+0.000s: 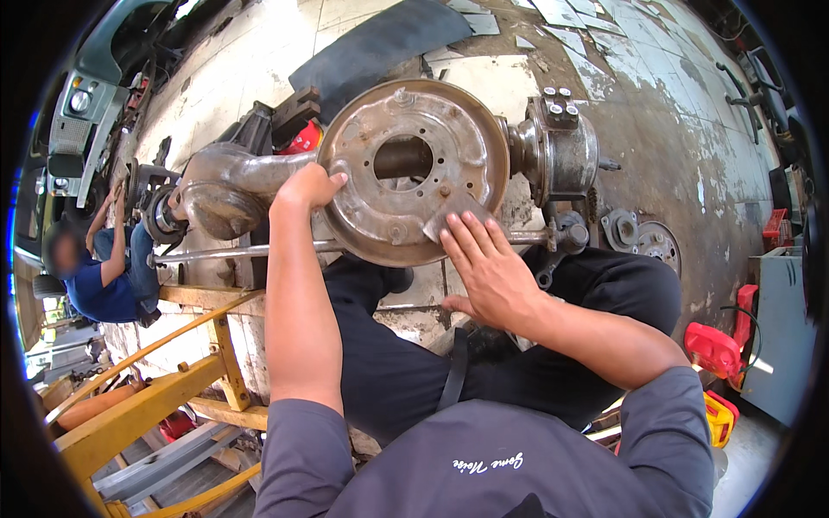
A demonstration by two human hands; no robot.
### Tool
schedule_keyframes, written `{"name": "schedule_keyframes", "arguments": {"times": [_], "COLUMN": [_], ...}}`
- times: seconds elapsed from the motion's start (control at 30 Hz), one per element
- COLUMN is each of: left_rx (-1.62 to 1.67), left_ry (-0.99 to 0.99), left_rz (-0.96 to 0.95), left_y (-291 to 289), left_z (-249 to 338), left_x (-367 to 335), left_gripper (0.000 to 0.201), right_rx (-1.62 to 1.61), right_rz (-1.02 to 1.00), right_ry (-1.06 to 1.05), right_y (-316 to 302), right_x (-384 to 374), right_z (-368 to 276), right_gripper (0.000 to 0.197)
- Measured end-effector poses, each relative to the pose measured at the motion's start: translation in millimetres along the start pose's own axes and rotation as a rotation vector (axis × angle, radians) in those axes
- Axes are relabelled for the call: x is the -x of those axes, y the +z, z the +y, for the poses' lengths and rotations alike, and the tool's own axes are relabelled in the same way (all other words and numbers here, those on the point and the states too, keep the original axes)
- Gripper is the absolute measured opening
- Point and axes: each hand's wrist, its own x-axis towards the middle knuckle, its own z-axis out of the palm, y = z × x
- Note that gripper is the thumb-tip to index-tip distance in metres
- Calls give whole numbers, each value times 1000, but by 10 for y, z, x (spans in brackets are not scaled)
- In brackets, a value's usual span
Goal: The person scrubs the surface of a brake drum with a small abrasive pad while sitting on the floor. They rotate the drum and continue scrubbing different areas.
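A round, bare-metal brake backing plate (350, 138) with a large centre hole and small bolt holes faces me, tilted up in front of my knees. My left hand (306, 188) grips its left rim, the thumb over the face and the other fingers hidden behind. With fingers stretched out, my right hand (485, 268) presses a grey-brown piece of sandpaper (446, 216) against the plate's lower right face. Behind the plate runs an axle housing (226, 194), and a metal hub (561, 147) with bolts on top stands at its right end. A thin rod (259, 251) passes below.
Yellow metal frame bars (164, 401) stand at lower left. Another person (108, 268) in blue sits at far left beside a vehicle. Loose round metal parts (654, 246) lie on the floor at right, near a red stand (717, 345). A dark curved sheet (371, 52) lies behind.
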Motion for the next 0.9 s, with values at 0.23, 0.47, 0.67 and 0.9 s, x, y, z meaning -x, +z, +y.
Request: {"name": "schedule_keyframes", "arguments": {"times": [0.23, 0.47, 0.67, 0.9], "left_rx": [36, 72, 45, 36], "left_ry": [14, -1, -51, -19], "left_rz": [41, -24, -90, -55], "left_y": [59, -24, -105, -70], "left_z": [-38, -16, 89, 79], "left_x": [10, 52, 68, 48], "left_gripper": [60, 62, 64, 65], "right_rx": [-67, 12, 15, 2], "right_rz": [-13, -89, 2, -35], "right_ry": [29, 18, 57, 74], "right_y": [21, -61, 16, -40], "right_x": [59, -9, -88, -66], "right_z": [-43, -27, 48, 115], "right_gripper": [94, 97, 96, 95]}}
